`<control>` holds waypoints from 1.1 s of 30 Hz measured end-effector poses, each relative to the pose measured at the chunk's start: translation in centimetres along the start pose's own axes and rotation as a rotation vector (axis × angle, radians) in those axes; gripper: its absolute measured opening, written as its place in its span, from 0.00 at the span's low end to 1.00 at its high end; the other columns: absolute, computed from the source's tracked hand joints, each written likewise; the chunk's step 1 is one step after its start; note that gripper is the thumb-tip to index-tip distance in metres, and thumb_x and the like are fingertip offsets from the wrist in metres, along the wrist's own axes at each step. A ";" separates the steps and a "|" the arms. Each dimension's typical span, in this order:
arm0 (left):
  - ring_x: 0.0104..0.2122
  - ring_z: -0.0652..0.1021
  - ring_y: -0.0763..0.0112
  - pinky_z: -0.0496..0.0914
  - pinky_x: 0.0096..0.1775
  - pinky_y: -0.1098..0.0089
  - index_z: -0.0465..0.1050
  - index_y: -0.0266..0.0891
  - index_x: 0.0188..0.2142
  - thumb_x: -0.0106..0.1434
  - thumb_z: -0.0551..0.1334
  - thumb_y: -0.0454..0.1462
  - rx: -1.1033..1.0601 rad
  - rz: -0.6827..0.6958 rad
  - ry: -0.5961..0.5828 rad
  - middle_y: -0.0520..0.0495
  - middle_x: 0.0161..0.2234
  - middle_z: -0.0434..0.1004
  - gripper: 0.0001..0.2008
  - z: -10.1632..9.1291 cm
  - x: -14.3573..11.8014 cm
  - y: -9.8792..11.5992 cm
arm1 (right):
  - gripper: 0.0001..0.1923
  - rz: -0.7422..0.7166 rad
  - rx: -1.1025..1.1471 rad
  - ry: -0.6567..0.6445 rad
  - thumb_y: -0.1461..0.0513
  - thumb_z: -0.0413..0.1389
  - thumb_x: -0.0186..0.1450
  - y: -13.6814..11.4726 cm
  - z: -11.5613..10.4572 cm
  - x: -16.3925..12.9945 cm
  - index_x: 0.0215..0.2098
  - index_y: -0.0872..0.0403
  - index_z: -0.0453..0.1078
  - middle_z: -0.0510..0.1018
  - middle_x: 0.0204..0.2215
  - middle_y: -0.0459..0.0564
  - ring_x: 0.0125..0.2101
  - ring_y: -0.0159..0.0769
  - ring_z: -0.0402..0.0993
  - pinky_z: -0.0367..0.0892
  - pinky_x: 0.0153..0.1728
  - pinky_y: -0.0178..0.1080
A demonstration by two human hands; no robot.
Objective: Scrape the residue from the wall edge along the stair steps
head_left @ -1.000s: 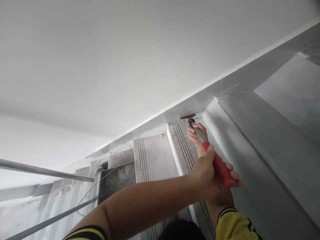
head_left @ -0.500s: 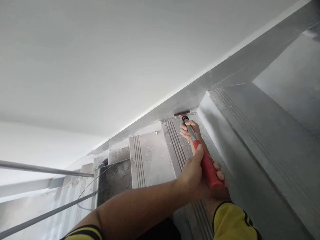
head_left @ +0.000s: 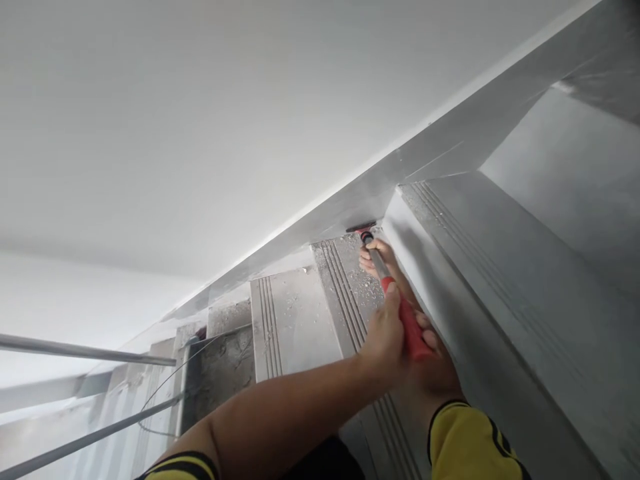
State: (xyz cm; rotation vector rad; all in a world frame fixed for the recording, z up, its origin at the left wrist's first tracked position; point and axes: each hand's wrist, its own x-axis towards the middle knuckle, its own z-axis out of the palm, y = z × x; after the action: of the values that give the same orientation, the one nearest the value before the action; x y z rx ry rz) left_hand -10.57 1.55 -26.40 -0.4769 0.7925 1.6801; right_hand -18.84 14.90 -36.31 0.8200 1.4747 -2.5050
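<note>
Left grip (head_left: 384,333) is clutching the red handle (head_left: 413,333) of a long scraper-like tool (head_left: 383,267); right grip (head_left: 389,252) is clasping its metal shaft nearer the head. Tool is slanting over a debris-speckled stair step (head_left: 364,283), its dark head (head_left: 361,227) sitting at the step's inner edge, beside the gray skirting (head_left: 325,220) below the white wall (head_left: 200,133). Two metal rails (head_left: 85,348) are jutting in, lower left.
</note>
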 end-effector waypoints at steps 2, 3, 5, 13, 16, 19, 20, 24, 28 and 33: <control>0.15 0.67 0.76 0.61 0.20 0.74 0.60 0.36 0.30 0.66 0.45 0.53 -0.014 -0.017 -0.083 0.52 0.20 0.63 0.23 0.1 0.3 0.0 | 0.08 -0.020 0.008 -0.023 0.59 0.48 0.56 0.0 -0.8 0.6 0.21 0.52 0.57 0.55 0.12 0.41 0.14 0.28 0.45 0.47 0.17 0.34; 0.15 0.67 0.77 0.62 0.20 0.74 0.59 0.36 0.30 0.66 0.45 0.53 -0.021 -0.020 -0.089 0.52 0.20 0.63 0.22 0.1 0.5 0.1 | 0.07 -0.022 0.016 -0.033 0.59 0.48 0.56 0.0 -1.2 0.9 0.21 0.52 0.57 0.55 0.12 0.41 0.14 0.28 0.45 0.46 0.17 0.34; 0.15 0.66 0.77 0.62 0.20 0.74 0.59 0.37 0.30 0.67 0.45 0.51 -0.026 -0.017 -0.041 0.53 0.20 0.63 0.21 0.0 1.0 0.1 | 0.06 -0.010 0.030 -0.058 0.60 0.48 0.53 0.2 -1.9 1.4 0.21 0.51 0.56 0.53 0.12 0.40 0.13 0.28 0.43 0.45 0.16 0.34; 0.16 0.69 0.76 0.66 0.23 0.72 0.60 0.34 0.27 0.67 0.43 0.51 -0.025 -0.031 -0.117 0.50 0.20 0.65 0.24 0.5 1.9 -0.2 | 0.07 0.006 0.039 -0.169 0.59 0.48 0.52 0.0 -3.5 1.7 0.20 0.51 0.52 0.52 0.11 0.39 0.12 0.27 0.41 0.43 0.14 0.33; 0.16 0.68 0.76 0.66 0.24 0.72 0.61 0.34 0.27 0.67 0.44 0.52 -0.019 -0.031 -0.067 0.51 0.20 0.65 0.24 0.7 1.7 -0.4 | 0.06 0.059 0.046 -0.223 0.60 0.48 0.51 -0.2 -3.5 1.6 0.21 0.51 0.52 0.52 0.11 0.39 0.12 0.27 0.42 0.43 0.14 0.33; 0.17 0.69 0.75 0.67 0.24 0.71 0.62 0.34 0.27 0.65 0.43 0.54 -0.021 -0.067 -0.140 0.49 0.20 0.64 0.27 0.7 1.7 -0.5 | 0.06 0.039 0.079 -0.253 0.60 0.48 0.52 -0.2 -3.7 1.8 0.22 0.51 0.53 0.53 0.12 0.39 0.12 0.27 0.43 0.44 0.15 0.33; 0.17 0.69 0.75 0.67 0.24 0.71 0.62 0.34 0.27 0.66 0.43 0.54 -0.021 -0.068 -0.148 0.49 0.20 0.64 0.27 0.6 1.8 -0.6 | 0.06 0.034 0.087 -0.252 0.60 0.48 0.52 -0.1 -3.8 1.9 0.22 0.51 0.53 0.53 0.12 0.39 0.12 0.27 0.43 0.44 0.15 0.33; 0.16 0.68 0.76 0.67 0.23 0.72 0.60 0.35 0.27 0.68 0.44 0.50 -0.036 -0.021 -0.085 0.50 0.21 0.65 0.23 0.4 2.5 -0.8 | 0.05 0.100 0.083 -0.240 0.61 0.48 0.51 0.3 -4.1 2.1 0.22 0.51 0.53 0.54 0.12 0.40 0.12 0.28 0.42 0.42 0.14 0.33; 0.16 0.67 0.77 0.66 0.22 0.72 0.60 0.35 0.29 0.66 0.45 0.52 -0.039 -0.015 -0.125 0.52 0.21 0.63 0.23 0.8 1.0 -0.1 | 0.08 0.108 0.058 -0.237 0.61 0.48 0.51 -0.8 -3.4 1.6 0.19 0.51 0.50 0.52 0.11 0.40 0.12 0.27 0.43 0.43 0.14 0.33; 0.17 0.68 0.76 0.68 0.25 0.70 0.60 0.35 0.30 0.66 0.46 0.52 -0.072 -0.013 -0.184 0.51 0.22 0.64 0.22 0.6 1.4 -0.2 | 0.10 0.043 0.037 -0.178 0.60 0.49 0.54 -1.0 -3.5 1.6 0.19 0.51 0.52 0.52 0.11 0.40 0.12 0.27 0.43 0.44 0.14 0.33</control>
State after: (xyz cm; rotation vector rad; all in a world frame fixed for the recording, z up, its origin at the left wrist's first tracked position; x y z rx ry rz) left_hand -10.69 2.96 -26.98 -0.3703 0.5953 1.7175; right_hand -19.22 18.61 -37.65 0.6083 1.3436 -2.5062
